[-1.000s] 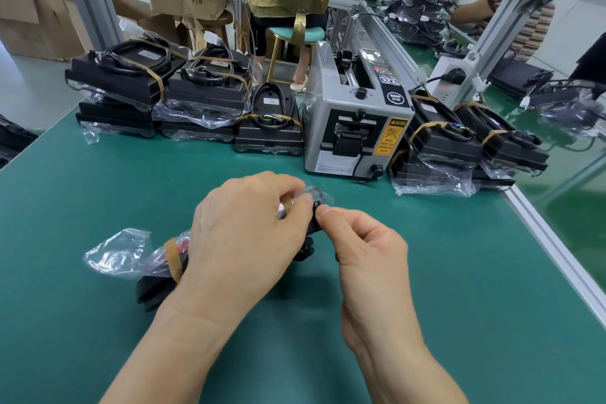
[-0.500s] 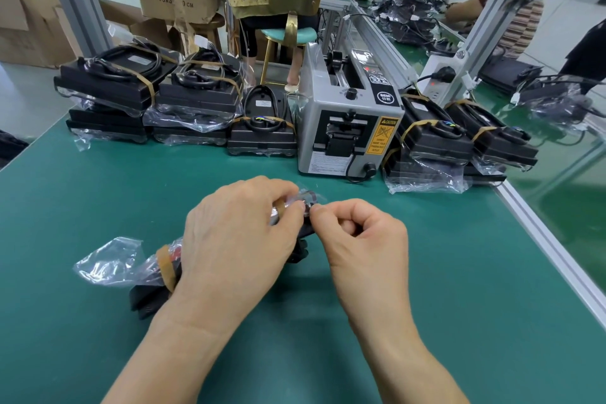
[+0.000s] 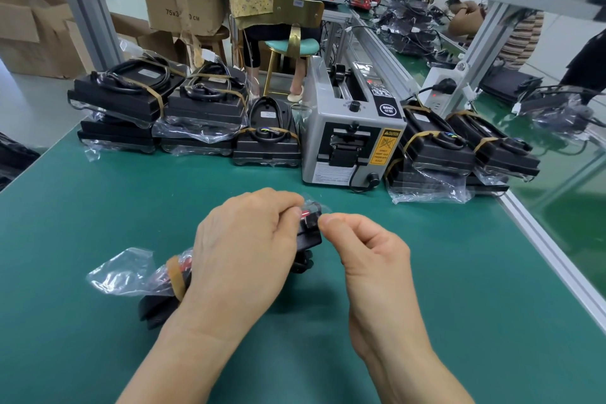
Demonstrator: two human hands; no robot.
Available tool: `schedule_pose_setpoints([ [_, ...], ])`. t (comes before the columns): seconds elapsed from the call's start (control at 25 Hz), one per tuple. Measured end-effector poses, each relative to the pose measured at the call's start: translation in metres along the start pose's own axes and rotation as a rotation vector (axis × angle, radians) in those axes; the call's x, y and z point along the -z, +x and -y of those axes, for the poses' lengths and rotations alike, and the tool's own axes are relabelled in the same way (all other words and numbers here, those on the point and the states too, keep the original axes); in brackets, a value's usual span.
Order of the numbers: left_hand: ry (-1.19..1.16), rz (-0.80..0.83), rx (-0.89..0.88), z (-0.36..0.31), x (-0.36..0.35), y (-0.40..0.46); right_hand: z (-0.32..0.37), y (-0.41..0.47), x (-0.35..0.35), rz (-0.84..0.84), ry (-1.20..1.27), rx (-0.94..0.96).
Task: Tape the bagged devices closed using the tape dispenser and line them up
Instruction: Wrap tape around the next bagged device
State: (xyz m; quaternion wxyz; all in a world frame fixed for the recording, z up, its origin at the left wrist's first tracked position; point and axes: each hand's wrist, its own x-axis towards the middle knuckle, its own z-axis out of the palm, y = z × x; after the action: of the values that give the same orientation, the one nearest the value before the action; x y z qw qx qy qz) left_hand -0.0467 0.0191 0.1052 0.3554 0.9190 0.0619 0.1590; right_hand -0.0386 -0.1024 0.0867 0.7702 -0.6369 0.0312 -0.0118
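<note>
A black device in a clear plastic bag [image 3: 157, 279] lies on the green mat in front of me, with a brown tape band around its left end. My left hand [image 3: 242, 249] covers most of it and grips its far end. My right hand [image 3: 367, 249] has curled fingers and pinches the bag's plastic at that same far end. The grey tape dispenser [image 3: 351, 134] stands at the back of the mat. Taped bagged devices are lined up left of it [image 3: 267, 141] and right of it [image 3: 436, 144].
The green mat [image 3: 98, 207] ends at an aluminium rail [image 3: 551, 252] on the right. Stacks of bagged devices [image 3: 121, 102] fill the back left. Cardboard boxes, a stool and a seated person are behind the bench. A power strip [image 3: 439, 88] sits behind the dispenser.
My right hand's fingers have curled tighter and shifted slightly at the bag's far end. My left hand stays on the device. The camera has moved a little.
</note>
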Motion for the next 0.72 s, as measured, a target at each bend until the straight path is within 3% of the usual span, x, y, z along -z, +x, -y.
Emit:
schedule_pose_setpoints([
  [0.72, 0.016, -0.002, 0.009, -0.0043, 0.0004, -0.0011, -0.0094, 0.0043, 0.0031, -0.064, -0.242, 0.021],
])
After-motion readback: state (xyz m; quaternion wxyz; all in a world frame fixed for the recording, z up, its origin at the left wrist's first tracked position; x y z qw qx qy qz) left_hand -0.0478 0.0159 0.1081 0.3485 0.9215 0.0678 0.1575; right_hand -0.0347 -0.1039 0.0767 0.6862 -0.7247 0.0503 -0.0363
